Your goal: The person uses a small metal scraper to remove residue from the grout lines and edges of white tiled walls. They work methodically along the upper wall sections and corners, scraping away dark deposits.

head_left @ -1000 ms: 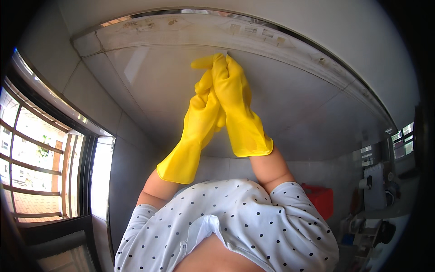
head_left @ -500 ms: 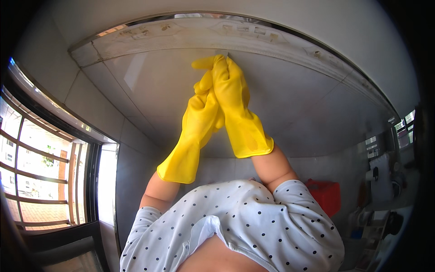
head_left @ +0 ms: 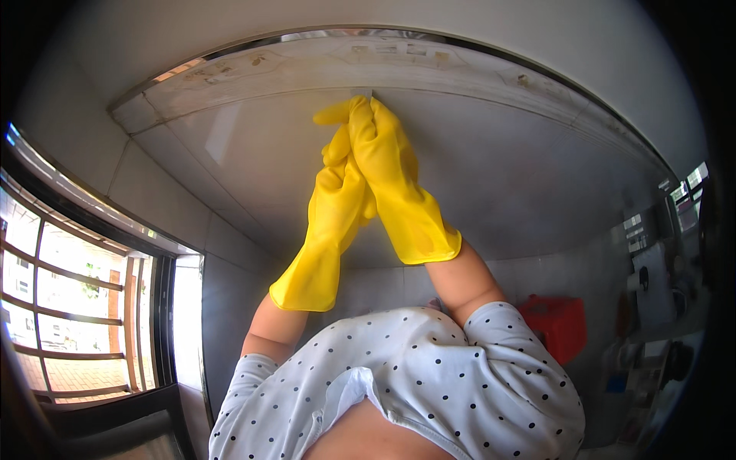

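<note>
My right hand (head_left: 387, 157), in a long yellow rubber glove, reaches up to the grey tiled wall (head_left: 491, 169). Its fingers are bent together around a thin, flat grey piece (head_left: 367, 93), of which only a small edge shows above the fingertips, at the wall just below the border strip. My left hand (head_left: 337, 180), gloved the same way, is pressed against the right from the lower left. Its fingers are closed and one yellow finger points left across the tile. Whatever lies between the two palms is hidden.
A pale, raised border strip (head_left: 291, 69) with brownish marks runs above my hands. At the left is a barred window (head_left: 77, 307) with a dark frame. A red container (head_left: 556, 326) is beyond my right arm, and blurred shelves (head_left: 644, 383) are at the far right.
The view has tilted slightly, so the wall and my hands sit a little further left in the picture. The grip of both hands looks the same.
</note>
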Demonstrator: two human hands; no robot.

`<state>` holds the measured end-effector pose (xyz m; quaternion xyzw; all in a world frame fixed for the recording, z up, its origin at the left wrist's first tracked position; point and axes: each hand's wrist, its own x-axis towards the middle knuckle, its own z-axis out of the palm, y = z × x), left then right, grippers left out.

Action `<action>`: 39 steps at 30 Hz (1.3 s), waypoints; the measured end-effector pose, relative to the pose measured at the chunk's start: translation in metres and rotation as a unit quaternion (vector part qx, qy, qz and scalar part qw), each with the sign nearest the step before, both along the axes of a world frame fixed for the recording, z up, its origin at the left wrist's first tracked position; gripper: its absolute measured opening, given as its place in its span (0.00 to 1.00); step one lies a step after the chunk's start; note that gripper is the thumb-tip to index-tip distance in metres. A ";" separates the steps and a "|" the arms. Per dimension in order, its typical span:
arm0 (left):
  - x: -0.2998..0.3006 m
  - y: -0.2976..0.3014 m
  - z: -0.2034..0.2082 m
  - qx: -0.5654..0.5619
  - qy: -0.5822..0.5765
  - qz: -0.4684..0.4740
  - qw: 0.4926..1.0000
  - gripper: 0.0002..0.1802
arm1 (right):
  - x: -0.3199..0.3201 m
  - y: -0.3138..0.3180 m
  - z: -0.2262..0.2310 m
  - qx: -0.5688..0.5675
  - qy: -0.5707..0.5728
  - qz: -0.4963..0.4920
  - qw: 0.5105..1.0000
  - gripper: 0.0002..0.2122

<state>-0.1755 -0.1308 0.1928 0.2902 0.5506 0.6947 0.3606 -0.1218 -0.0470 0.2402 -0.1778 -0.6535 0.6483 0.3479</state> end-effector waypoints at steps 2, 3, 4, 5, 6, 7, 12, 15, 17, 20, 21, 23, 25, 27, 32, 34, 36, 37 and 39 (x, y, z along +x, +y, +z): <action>0.012 0.000 -0.008 0.027 -0.020 -0.016 0.999 0.23 | 0.008 0.003 -0.011 -0.011 -0.010 0.000 1.000 0.22; 0.019 0.001 -0.013 0.043 -0.030 -0.030 0.998 0.22 | 0.016 0.007 -0.017 -0.021 -0.015 -0.007 1.000 0.22; 0.021 0.005 -0.020 0.040 -0.030 -0.058 0.997 0.21 | 0.023 0.012 -0.024 -0.029 -0.015 -0.010 0.999 0.22; 0.027 0.008 -0.022 0.032 -0.026 -0.065 0.997 0.21 | 0.031 0.018 -0.032 -0.036 -0.014 -0.013 0.999 0.22; 0.030 0.014 -0.026 0.034 -0.023 -0.097 0.994 0.21 | 0.037 0.026 -0.042 -0.062 0.027 -0.009 0.998 0.23; 0.031 0.020 -0.034 0.030 -0.020 -0.123 0.992 0.20 | 0.044 0.030 -0.041 -0.067 0.038 -0.021 0.997 0.23; 0.058 0.059 -0.022 -0.004 0.029 -0.187 0.982 0.21 | 0.083 0.058 -0.030 -0.058 0.053 -0.095 0.992 0.22; 0.074 0.074 -0.013 -0.046 0.074 -0.177 0.980 0.23 | 0.105 0.070 -0.025 -0.057 0.061 -0.083 0.993 0.22; 0.082 0.081 -0.011 -0.073 0.106 -0.166 0.978 0.25 | 0.113 0.078 -0.026 -0.063 0.078 -0.040 0.994 0.22; 0.092 0.087 -0.003 -0.059 0.124 -0.146 0.980 0.20 | 0.119 0.089 -0.023 -0.057 0.063 -0.046 0.995 0.22; 0.094 0.089 -0.008 -0.028 0.119 -0.134 0.983 0.18 | 0.120 0.090 -0.019 -0.057 0.056 -0.044 0.996 0.22; 0.101 0.090 -0.012 0.004 0.117 -0.099 0.988 0.18 | 0.122 0.088 -0.014 -0.077 0.048 -0.036 0.995 0.22; 0.109 0.090 -0.013 0.006 0.126 -0.054 0.991 0.17 | 0.122 0.087 -0.008 -0.090 0.053 -0.028 0.994 0.22; 0.106 0.092 -0.013 0.001 0.135 -0.066 0.989 0.16 | 0.124 0.087 -0.004 -0.100 0.062 -0.020 0.993 0.21; 0.109 0.085 -0.007 -0.050 0.116 -0.057 0.990 0.16 | 0.123 0.092 -0.013 -0.103 0.044 -0.016 0.994 0.21; 0.108 0.083 -0.007 -0.049 0.106 -0.060 0.991 0.17 | 0.124 0.089 -0.010 -0.090 0.074 -0.016 0.993 0.22; 0.104 0.086 -0.010 -0.027 0.094 -0.055 0.994 0.18 | 0.125 0.084 0.009 -0.098 0.058 -0.029 0.993 0.21; 0.104 0.088 -0.012 -0.009 0.085 -0.049 0.995 0.18 | 0.126 0.084 0.007 -0.092 0.051 -0.029 0.994 0.21; 0.110 0.085 -0.008 0.005 0.059 -0.063 0.996 0.19 | 0.128 0.086 0.002 -0.077 0.040 -0.028 0.996 0.21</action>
